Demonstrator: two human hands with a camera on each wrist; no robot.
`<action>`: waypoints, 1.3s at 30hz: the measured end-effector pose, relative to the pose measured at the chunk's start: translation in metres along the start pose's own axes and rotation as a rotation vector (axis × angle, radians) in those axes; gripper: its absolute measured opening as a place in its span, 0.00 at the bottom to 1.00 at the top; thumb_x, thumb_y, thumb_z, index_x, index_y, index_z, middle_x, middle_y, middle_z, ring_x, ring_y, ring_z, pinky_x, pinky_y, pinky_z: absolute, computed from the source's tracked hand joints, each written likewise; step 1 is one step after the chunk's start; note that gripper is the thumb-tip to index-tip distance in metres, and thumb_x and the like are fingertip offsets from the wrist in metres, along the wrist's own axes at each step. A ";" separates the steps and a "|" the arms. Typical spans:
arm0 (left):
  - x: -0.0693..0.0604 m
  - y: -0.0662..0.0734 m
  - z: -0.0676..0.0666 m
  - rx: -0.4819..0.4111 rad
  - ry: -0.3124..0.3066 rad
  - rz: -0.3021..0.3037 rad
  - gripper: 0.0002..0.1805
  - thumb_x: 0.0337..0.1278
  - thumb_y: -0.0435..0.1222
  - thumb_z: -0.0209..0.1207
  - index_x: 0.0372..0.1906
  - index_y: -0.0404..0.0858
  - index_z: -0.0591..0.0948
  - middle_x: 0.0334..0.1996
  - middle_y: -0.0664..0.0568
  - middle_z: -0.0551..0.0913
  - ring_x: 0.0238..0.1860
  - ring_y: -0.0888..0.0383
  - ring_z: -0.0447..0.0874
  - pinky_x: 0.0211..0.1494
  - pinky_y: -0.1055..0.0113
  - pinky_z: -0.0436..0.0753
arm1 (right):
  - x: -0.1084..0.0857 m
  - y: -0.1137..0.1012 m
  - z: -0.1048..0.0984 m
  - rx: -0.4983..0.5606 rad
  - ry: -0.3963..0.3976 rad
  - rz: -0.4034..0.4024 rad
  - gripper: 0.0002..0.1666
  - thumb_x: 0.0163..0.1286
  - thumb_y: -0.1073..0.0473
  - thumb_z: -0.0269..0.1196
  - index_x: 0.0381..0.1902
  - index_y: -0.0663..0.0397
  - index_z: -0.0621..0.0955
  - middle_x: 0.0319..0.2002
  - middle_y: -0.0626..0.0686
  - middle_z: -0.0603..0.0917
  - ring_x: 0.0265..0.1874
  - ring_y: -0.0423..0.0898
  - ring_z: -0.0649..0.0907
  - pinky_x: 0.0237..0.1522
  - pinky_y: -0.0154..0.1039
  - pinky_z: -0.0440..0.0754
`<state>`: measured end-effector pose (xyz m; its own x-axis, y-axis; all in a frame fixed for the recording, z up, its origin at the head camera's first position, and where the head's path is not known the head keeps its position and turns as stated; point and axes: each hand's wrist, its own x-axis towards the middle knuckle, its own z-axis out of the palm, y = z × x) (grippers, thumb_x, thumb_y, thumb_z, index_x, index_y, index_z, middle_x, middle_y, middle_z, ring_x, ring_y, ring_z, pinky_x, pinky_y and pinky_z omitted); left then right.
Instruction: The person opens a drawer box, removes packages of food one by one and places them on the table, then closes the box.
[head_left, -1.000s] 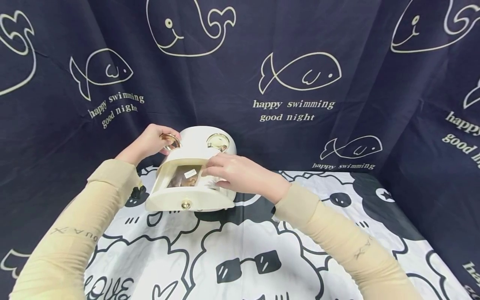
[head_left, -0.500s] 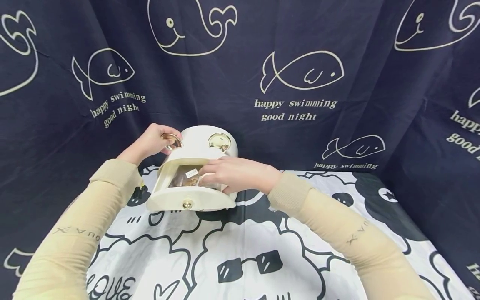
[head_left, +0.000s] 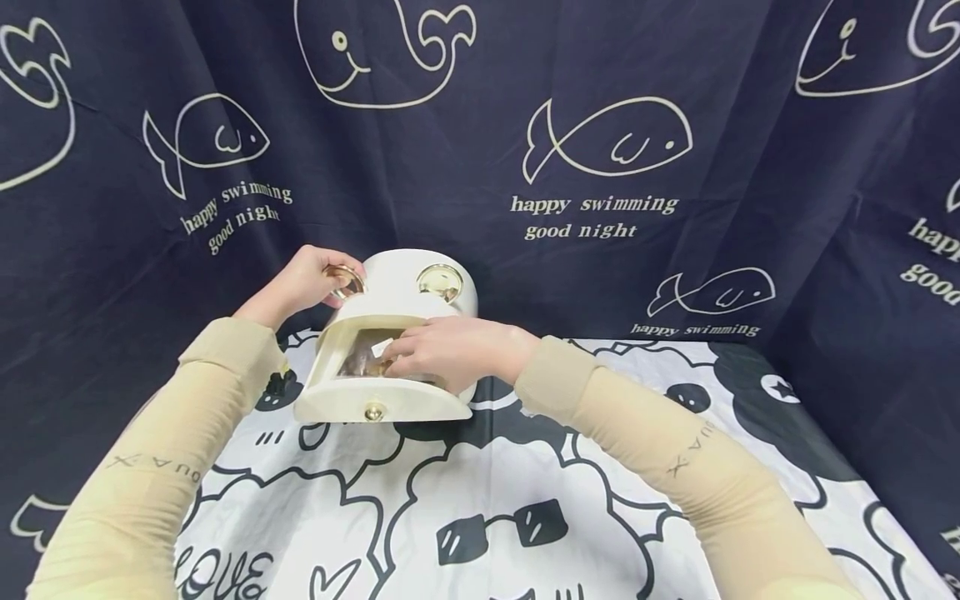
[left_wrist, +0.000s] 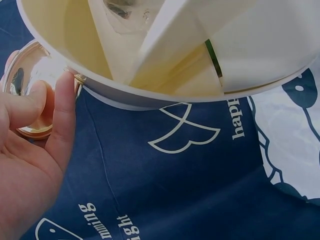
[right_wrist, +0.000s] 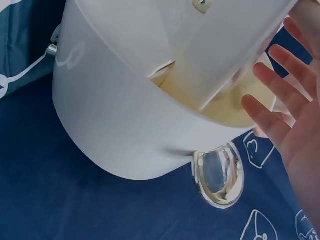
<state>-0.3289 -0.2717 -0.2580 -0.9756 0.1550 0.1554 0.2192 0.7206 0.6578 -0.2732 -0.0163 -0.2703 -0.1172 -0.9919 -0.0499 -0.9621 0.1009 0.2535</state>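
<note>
A white rounded box [head_left: 392, 287] has two round gold discs on it. My left hand [head_left: 300, 282] pinches the left gold disc [head_left: 348, 280] between thumb and fingers; the left wrist view shows this disc [left_wrist: 42, 67] standing out from the box's edge. The other gold disc [head_left: 440, 283] is untouched. Out at the front is the drawer [head_left: 423, 402], with a gold knob [head_left: 373, 412]. Inside lies a clear packet [head_left: 358, 357] with brownish contents, its white label partly covered. My right hand [head_left: 450, 350] reaches over it, fingers extended; in the right wrist view they are spread. Contact with the packet cannot be told.
A white cloth [head_left: 480, 467] with black cartoon drawings covers the table. Dark blue curtains [head_left: 480, 192] with fish and whale outlines hang close behind the box and at both sides.
My right hand has moved left and farther over the drawer, covering more of the packet and its label. My left hand stays on the gold disc.
</note>
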 end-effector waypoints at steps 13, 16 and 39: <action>0.000 0.002 -0.002 -0.005 0.002 -0.011 0.15 0.58 0.19 0.51 0.46 0.33 0.81 0.40 0.35 0.83 0.33 0.53 0.81 0.29 0.67 0.85 | -0.003 0.002 0.009 0.023 0.097 0.002 0.27 0.63 0.59 0.60 0.62 0.43 0.73 0.58 0.47 0.75 0.57 0.45 0.74 0.60 0.39 0.73; 0.001 0.002 -0.001 -0.012 -0.002 -0.011 0.15 0.59 0.19 0.50 0.46 0.32 0.81 0.39 0.35 0.83 0.34 0.51 0.81 0.29 0.67 0.85 | -0.002 0.002 0.013 0.008 0.134 0.012 0.32 0.57 0.65 0.61 0.61 0.43 0.73 0.56 0.46 0.76 0.56 0.45 0.74 0.57 0.38 0.74; 0.000 0.001 0.000 -0.003 -0.001 0.013 0.14 0.57 0.19 0.51 0.45 0.31 0.81 0.37 0.36 0.83 0.31 0.54 0.81 0.27 0.68 0.85 | 0.004 -0.011 0.029 -0.297 0.320 0.180 0.21 0.69 0.60 0.53 0.58 0.35 0.73 0.51 0.41 0.76 0.48 0.44 0.74 0.30 0.36 0.77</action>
<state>-0.3283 -0.2711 -0.2572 -0.9727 0.1648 0.1632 0.2318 0.7163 0.6581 -0.2704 -0.0194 -0.3016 -0.1486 -0.9394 0.3088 -0.8159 0.2929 0.4986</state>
